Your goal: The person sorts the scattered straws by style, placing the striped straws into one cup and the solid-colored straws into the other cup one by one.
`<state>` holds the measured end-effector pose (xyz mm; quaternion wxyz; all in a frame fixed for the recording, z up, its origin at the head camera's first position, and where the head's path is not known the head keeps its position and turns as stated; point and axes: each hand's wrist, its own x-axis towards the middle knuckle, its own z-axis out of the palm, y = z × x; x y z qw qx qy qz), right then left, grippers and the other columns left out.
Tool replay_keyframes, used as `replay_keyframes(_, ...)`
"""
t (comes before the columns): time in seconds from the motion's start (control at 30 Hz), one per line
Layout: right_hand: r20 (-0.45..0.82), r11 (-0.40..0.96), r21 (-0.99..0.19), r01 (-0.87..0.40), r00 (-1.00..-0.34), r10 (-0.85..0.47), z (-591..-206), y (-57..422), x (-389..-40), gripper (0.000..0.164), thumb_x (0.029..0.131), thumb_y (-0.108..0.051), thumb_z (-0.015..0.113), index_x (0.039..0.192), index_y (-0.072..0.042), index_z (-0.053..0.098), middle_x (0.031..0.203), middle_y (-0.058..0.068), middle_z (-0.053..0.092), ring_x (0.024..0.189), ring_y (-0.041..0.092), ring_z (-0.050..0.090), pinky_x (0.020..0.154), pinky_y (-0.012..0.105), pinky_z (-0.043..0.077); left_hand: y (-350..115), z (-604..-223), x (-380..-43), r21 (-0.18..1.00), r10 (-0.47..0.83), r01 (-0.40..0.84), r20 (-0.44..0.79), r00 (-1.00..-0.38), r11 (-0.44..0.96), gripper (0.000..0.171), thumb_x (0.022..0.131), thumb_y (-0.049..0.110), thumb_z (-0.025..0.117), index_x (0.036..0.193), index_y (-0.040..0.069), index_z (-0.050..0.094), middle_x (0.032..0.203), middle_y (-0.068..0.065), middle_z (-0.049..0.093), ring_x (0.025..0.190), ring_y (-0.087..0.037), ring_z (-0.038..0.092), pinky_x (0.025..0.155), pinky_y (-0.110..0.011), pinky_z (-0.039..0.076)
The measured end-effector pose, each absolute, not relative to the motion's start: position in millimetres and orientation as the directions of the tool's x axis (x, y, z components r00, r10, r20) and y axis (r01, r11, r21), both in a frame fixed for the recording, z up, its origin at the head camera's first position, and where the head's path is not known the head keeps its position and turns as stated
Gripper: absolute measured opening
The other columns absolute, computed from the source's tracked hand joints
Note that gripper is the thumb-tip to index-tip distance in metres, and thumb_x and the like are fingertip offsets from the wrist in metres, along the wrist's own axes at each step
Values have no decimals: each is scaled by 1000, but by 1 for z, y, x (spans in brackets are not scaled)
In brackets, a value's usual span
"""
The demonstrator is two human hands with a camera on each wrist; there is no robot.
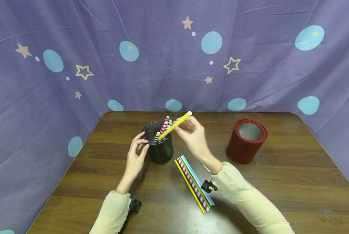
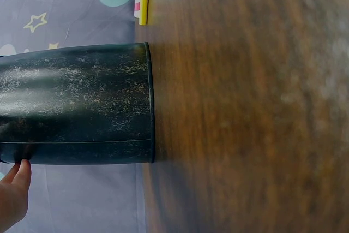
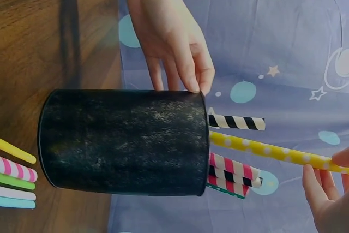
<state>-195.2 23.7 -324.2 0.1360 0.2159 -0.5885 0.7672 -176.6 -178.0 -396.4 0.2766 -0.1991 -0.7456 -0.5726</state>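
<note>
**Yellow straw pinched at the mouth of the black can**

With the can taken as the clock's centre in the head view, the left hand is laid at eight o'clock. Its fingers are rested against the rim and side, not wrapped round; the can is presumably braced this way against tipping or sliding.

The straw is grasped between thumb and fingers by the right hand, which is set between two and three o'clock. It is gripped partway up, a hold that seems suited to leaving the lower length clear. It is tilted, with its lower end brought to the can's opening, beside the striped straws stood inside. How far the tip is sunk past the rim cannot fairly be judged, since the inside is hidden.

Between four and five o'clock, loose straws are lined up on the table, likely for easy picking. The red can is placed well apart at three o'clock, mouth upward.

The pinched straw is marked with white dots on bright yellow; it is straight, slender and apparently stiff, with no bend or crease to be seen.
</note>
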Motion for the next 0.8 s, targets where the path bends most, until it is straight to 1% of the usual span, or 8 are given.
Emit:
replay_keyframes(0.2, 470, -235, -863, -446, -881, -54, -329, 17, -198, 24, 76, 11, 58, 99, 11, 52, 99, 30, 56, 86, 10, 59, 79, 30, 50, -178, -396, -176, 743, -21, 613, 641, -767, 268, 13, 81, -14, 51, 94, -15, 49, 123, -31, 40, 116, -41, 37, 96, -21, 36)
replay_keyframes(0.33, 464, -226, -869, -440, -884, -62, -332, 13, -199, 24, 76, 11, 58, 99, 11, 52, 99, 29, 57, 86, 9, 58, 79, 29, 50, -178, -395, -176, 742, -21, 615, 642, -766, 266, 13, 81, -15, 51, 94, -15, 49, 123, -31, 40, 117, -41, 37, 96, -20, 36)
replay_keyframes(0.43, 460, -231, -872, -432, -884, -83, -335, 11, -199, 25, 77, 12, 58, 100, 12, 52, 101, 29, 57, 88, 13, 58, 80, 29, 50, -178, -395, -176, 742, -21, 616, 643, -766, 266, 13, 81, -15, 51, 94, -15, 49, 123, -31, 40, 117, -41, 37, 97, -21, 36)
replay_keyframes(0.57, 446, -224, -881, -416, -889, -104, -338, 12, -197, 26, 77, 12, 57, 103, 11, 52, 101, 29, 57, 93, 27, 58, 81, 28, 49, -178, -396, -177, 740, -23, 616, 645, -764, 270, 13, 81, -15, 51, 94, -15, 49, 123, -31, 40, 116, -41, 37, 97, -21, 36)
replay_keyframes(0.67, 436, -208, -889, -407, -893, -114, -341, 13, -196, 27, 78, 11, 58, 104, 11, 52, 100, 30, 58, 95, 34, 57, 82, 29, 49, -178, -396, -177, 739, -23, 618, 646, -763, 268, 13, 81, -15, 51, 94, -15, 49, 123, -31, 40, 116, -41, 37, 97, -20, 36)
replay_keyframes(0.8, 425, -181, -899, -399, -894, -138, -343, 17, -195, 27, 77, 10, 58, 104, 11, 53, 100, 30, 57, 95, 33, 57, 81, 30, 49, -178, -396, -177, 740, -25, 619, 647, -762, 261, 13, 81, -15, 51, 94, -15, 49, 123, -32, 40, 116, -41, 37, 97, -20, 35)
